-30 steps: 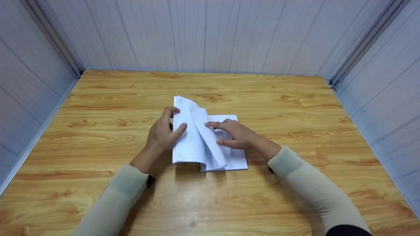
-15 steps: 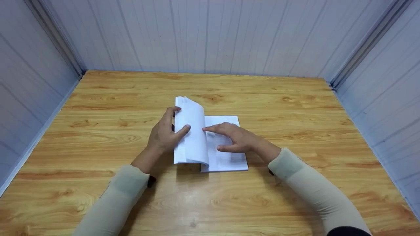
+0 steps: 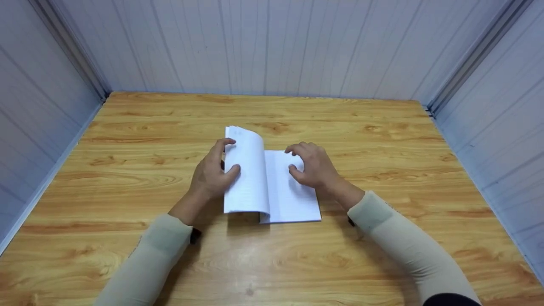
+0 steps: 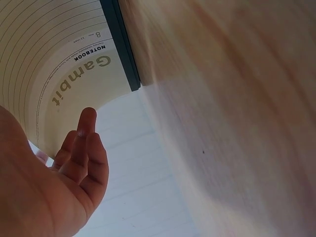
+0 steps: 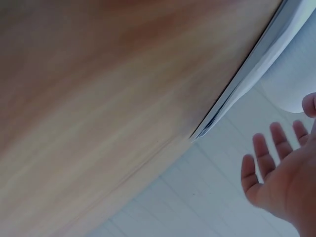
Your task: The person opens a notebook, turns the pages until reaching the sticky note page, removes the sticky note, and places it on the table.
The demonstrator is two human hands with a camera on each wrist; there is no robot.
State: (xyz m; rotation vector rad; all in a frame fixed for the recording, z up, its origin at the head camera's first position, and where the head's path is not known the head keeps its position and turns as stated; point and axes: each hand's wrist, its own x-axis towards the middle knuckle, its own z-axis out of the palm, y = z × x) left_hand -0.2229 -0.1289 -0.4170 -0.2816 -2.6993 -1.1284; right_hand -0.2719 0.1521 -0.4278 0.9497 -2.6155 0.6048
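Note:
A white-paged notebook (image 3: 293, 204) lies opened on the table, its left pages bent up and over to the left. My left hand (image 3: 212, 172) grips those raised pages by their outer edge, thumb on top and fingers behind. In the left wrist view the cover's underside (image 4: 74, 89) shows printed "Gambit" and "NOTEBOOK" with ruled lines, and the fingers press against it. My right hand (image 3: 312, 165) hovers over the right-hand page with loosely bent fingers and a gap between thumb and forefinger. Nothing shows in that gap. In the right wrist view the right hand (image 5: 286, 173) sits beside the notebook's edge.
The wood-grained table (image 3: 127, 170) reaches around the notebook on every side. Pale panelled walls (image 3: 263, 46) stand behind it and at the left and right.
A curled loose page under the right fingers has gone over to join the left stack. My right hand has then drawn back rightward and up, over the right page. The left hand stays put.

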